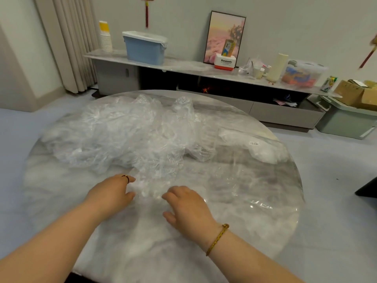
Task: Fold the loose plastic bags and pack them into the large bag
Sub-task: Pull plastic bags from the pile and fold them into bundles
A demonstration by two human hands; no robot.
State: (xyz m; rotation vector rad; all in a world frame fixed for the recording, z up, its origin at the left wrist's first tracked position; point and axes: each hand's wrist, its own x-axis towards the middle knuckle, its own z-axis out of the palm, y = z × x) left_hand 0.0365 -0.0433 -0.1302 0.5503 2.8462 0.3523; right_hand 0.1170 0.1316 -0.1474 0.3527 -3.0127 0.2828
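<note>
A heap of crumpled clear plastic bags (122,135) lies across the far half of a round marble table (61,201). One small clear bag (150,187) is drawn out of the heap toward me. My left hand (111,194) grips its left edge with curled fingers. My right hand (187,203) holds its right edge, fingers bent onto the film. At the right lies a flat clear bag (244,190), and beyond it a white bag with a label (255,144).
Behind the table runs a long low cabinet (183,67) with a blue lidded bin (144,46), paper cups, a framed picture and boxes. A green crate (346,121) with cardboard boxes stands on the floor at the right.
</note>
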